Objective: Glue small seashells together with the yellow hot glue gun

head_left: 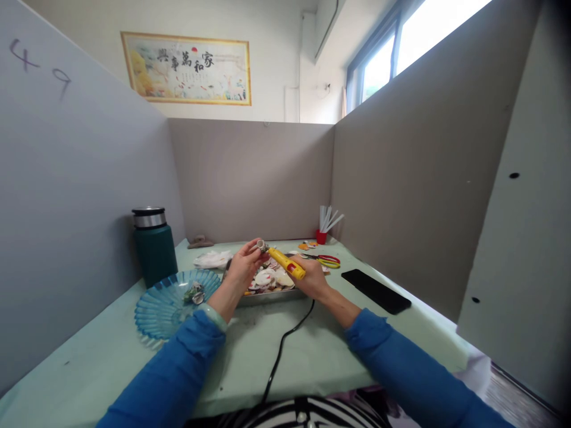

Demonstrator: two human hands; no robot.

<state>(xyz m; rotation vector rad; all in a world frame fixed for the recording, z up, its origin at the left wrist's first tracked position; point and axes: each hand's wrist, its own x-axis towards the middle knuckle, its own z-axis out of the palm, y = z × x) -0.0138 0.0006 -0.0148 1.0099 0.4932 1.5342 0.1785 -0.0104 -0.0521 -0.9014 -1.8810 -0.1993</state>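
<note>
My right hand (pixel 316 278) is wrapped round a yellow hot glue gun (pixel 286 263), its nozzle tilted up and to the left. In the fingertips of my left hand (pixel 243 266) is a small pale ring-like piece (pixel 262 244), possibly a shell, close to the nozzle. Whether the nozzle touches it I cannot tell. Beneath both hands sits a shallow metal tray (pixel 267 300) heaped with shells (pixel 266 277), partly hidden by my hands and the gun. A black cord (pixel 281 351) runs from below my right hand to the table's front edge.
A blue ribbed plate (pixel 149 309) holds a small green-and-silver cluster (pixel 194 293). Behind it stands a dark green bottle (pixel 154 249). White sticks (pixel 329 219) fill a red cup (pixel 321 237); nearby lie red-and-yellow-handled scissors (pixel 329 261) and a black phone (pixel 377 291). Partitions (pixel 254 178) enclose the table.
</note>
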